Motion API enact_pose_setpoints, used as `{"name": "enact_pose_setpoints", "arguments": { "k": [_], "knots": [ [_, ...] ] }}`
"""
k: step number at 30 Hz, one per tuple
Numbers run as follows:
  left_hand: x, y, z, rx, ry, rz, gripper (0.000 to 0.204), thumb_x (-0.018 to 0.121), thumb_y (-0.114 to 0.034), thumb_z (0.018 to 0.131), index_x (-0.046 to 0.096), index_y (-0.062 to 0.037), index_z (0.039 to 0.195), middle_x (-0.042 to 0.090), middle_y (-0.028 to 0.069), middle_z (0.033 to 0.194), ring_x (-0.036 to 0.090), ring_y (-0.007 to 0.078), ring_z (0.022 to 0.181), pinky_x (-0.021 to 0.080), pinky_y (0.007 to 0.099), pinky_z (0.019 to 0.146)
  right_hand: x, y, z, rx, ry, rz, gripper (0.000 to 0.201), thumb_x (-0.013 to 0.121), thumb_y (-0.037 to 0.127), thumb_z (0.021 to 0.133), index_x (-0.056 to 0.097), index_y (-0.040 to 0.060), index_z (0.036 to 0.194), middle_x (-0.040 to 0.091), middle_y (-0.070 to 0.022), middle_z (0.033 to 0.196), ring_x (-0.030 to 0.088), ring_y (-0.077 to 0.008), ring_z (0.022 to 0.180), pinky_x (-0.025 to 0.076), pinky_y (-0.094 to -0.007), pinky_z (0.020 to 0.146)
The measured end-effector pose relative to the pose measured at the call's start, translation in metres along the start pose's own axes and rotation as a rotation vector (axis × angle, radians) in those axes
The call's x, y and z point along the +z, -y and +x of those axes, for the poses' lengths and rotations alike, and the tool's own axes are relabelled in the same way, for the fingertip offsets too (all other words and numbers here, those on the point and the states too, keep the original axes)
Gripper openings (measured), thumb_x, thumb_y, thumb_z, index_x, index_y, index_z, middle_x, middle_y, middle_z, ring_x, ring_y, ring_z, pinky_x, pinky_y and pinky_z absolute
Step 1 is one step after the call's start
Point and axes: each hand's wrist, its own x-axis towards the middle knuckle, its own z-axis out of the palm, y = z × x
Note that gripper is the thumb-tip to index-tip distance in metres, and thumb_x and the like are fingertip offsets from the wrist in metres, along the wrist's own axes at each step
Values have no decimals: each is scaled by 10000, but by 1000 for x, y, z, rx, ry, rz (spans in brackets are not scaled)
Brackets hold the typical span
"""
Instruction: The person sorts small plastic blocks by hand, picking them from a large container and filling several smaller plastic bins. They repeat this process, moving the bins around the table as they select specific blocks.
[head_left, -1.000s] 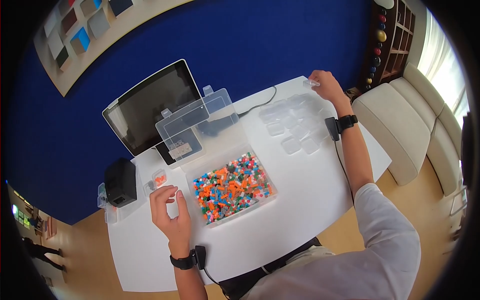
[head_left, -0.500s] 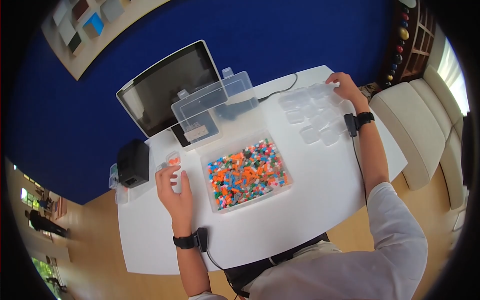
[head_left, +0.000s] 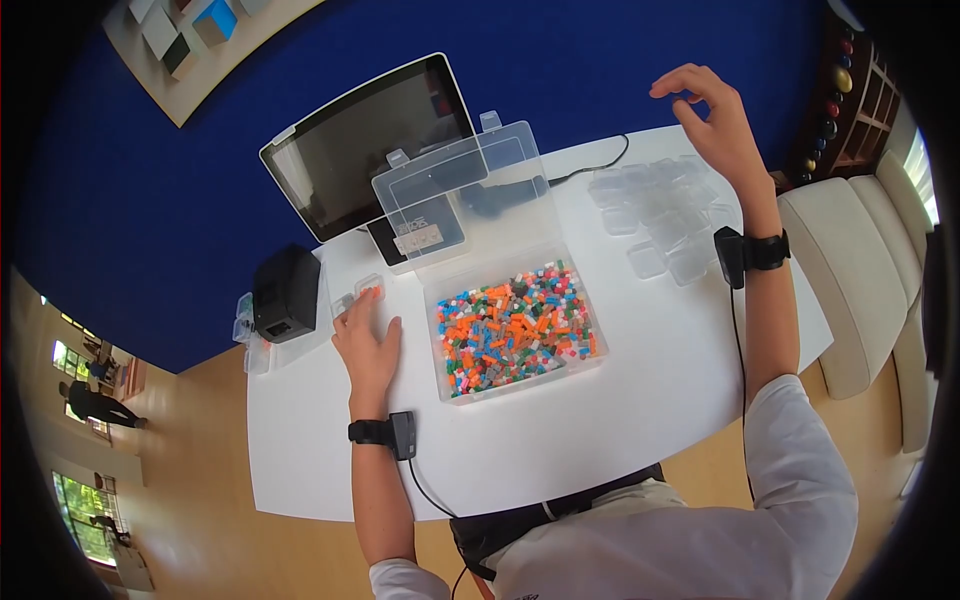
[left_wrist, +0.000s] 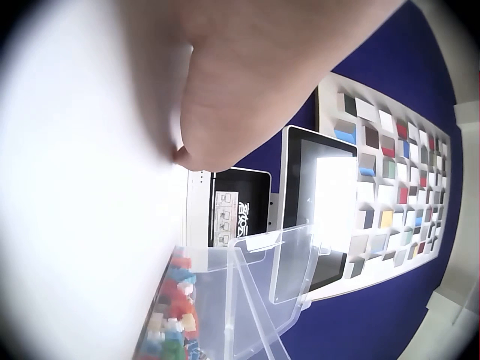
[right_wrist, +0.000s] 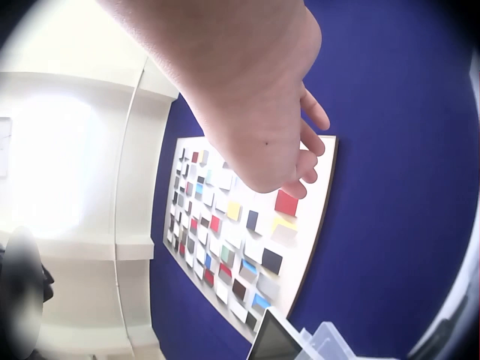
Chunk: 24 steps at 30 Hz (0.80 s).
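My left hand reaches over the table's left side, its fingertips at a small clear box with orange pieces in it. The fingers partly hide that box. Raised above the far right end of the table, my right hand has loosely bent fingers and holds nothing visible. Several small clear boxes lie in a cluster below it. Between the hands stands a large clear bin full of small coloured building bricks, its clear lid standing up at the back.
Behind the lid stands a dark-screened monitor. A black box-shaped device sits at the left edge, near more clear boxes. A cable runs along the back. Beyond the table's right side is a pale sofa.
My right hand set a small clear box down among the cluster, let go and rose above it. The left hand moved forward to the box with orange pieces. The head view shifted.
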Motion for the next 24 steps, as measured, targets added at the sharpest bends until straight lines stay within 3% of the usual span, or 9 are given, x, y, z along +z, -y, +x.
{"name": "enact_pose_setpoints", "arguments": {
  "k": [4, 6, 10, 12, 16, 18, 22, 24],
  "knots": [
    [-18, -11, 5, -105, 62, 27, 736, 872, -121, 891, 654, -110, 1593, 659, 148, 1609, 546, 401, 1435, 398, 525, 1240, 7, 32, 2, -84, 55, 15, 239, 646, -26, 997, 830, 82, 1102, 807, -27, 1128, 700, -223, 1073, 568, -377, 935],
    [-13, -8, 1, 31, -66, 24, 703, 880, -119, 880, 683, -119, 1555, 712, 133, 1560, 542, 396, 1454, 413, 503, 1193, 15, 36, -1, -114, 56, 5, 245, 643, -43, 995, 823, 78, 1109, 796, -34, 1113, 694, -230, 1059, 570, -383, 925],
    [3, 11, -5, 133, -181, 11, 642, 882, -119, 879, 719, -114, 1500, 774, 121, 1442, 566, 374, 1450, 427, 498, 1156, 22, 57, -3, -106, 113, -25, 261, 644, -78, 989, 801, 69, 1137, 768, -61, 1096, 683, -267, 1052, 580, -412, 936],
    [-6, 15, -6, 29, 91, -31, 631, 888, -126, 882, 729, -93, 1492, 785, 138, 1426, 650, 363, 1375, 437, 517, 1148, 27, 60, -5, -139, 109, -27, 256, 648, -72, 990, 795, 69, 1146, 765, -73, 1100, 687, -285, 1061, 580, -431, 953],
    [-21, -9, -7, -43, 84, -158, 631, 907, -150, 907, 724, -86, 1508, 785, 150, 1435, 749, 308, 1190, 507, 492, 1069, 34, 79, -7, -224, 154, 55, 218, 681, -47, 985, 779, 57, 1150, 770, -99, 1131, 701, -335, 1110, 570, -477, 1003],
    [-27, -28, -5, -85, -104, -332, 631, 926, -128, 935, 723, -80, 1531, 820, 118, 1382, 784, 210, 1079, 596, 356, 841, 38, 96, -10, -247, 187, 61, 201, 692, -33, 986, 772, 52, 1149, 772, -105, 1136, 702, -342, 1126, 566, -486, 1014],
    [-32, -65, -9, 16, -162, -433, 636, 913, -115, 960, 692, -67, 1555, 799, 119, 1435, 766, 164, 1103, 583, 311, 828, 44, 138, -23, -288, 316, 140, 183, 732, 5, 980, 758, 51, 1155, 767, -112, 1127, 698, -354, 1147, 566, -483, 1025],
    [-27, -87, -14, 129, -287, -499, 700, 925, -73, 946, 634, -38, 1581, 766, 158, 1497, 746, 141, 1047, 578, 281, 800, 55, 153, -34, -307, 344, 148, 227, 744, 8, 967, 745, 50, 1190, 751, -121, 1128, 703, -355, 1148, 571, -478, 1018]
  ]
}}
